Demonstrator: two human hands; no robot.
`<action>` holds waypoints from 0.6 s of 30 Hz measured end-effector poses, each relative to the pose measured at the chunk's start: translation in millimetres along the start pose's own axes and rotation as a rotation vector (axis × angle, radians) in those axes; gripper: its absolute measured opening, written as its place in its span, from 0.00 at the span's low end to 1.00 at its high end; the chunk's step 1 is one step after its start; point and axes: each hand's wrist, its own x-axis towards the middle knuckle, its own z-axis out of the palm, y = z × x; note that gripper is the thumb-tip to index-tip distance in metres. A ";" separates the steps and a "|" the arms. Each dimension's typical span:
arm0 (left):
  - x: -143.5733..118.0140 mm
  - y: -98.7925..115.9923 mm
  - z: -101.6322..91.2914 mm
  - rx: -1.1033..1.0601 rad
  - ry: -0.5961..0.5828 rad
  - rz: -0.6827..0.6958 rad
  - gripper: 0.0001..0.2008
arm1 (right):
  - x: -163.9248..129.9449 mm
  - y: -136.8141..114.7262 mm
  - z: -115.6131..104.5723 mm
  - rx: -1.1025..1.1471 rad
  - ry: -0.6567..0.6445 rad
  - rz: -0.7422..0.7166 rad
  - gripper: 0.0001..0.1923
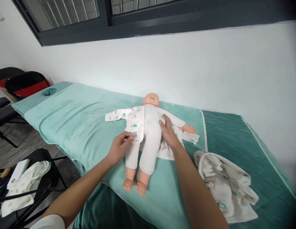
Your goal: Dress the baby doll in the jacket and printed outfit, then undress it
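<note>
On teal bed: doll (148,140) | left hand (119,147) pinching printed garment (134,122) | right hand (168,133) flat, released | folded cloth (227,187) beside

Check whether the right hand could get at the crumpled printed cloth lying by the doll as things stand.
Probably yes. The right hand lies flat on the doll, holding nothing, and the crumpled cloth lies on the same side on the bed, with only bare cover between.
</note>
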 end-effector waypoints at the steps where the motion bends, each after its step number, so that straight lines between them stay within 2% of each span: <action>1: 6.9 -9.7 -6.4 0.047 0.049 0.006 0.10 | 0.2 -0.2 0.1 0.000 0.005 0.001 0.42; 3: 28.7 -34.1 -21.1 0.276 0.158 0.065 0.12 | 0.3 -1.2 -0.1 0.000 0.015 0.010 0.42; 4: 41.5 -47.2 -28.8 0.426 0.194 0.095 0.16 | 0.2 -2.0 -0.5 0.001 0.018 0.018 0.42; 6: 66.5 -71.0 -43.1 0.667 0.209 0.056 0.24 | -0.5 -3.3 -1.7 0.020 0.025 0.050 0.41; 8: 87.0 -88.4 -54.8 0.799 0.197 -0.017 0.28 | -1.3 -3.5 -3.0 0.065 0.026 0.097 0.41; 10: 102.5 -99.1 -64.0 0.852 0.169 -0.055 0.28 | -2.1 -2.5 -3.7 0.115 0.018 0.135 0.40; 14: 123.1 -110.5 -80.4 0.891 0.100 -0.046 0.31 | -4.3 -2.4 -2.2 0.172 0.003 0.155 0.40; 18: 134.4 -119.5 -93.1 0.957 0.149 -0.066 0.28 | -7.5 -11.4 1.9 0.346 0.033 0.202 0.42</action>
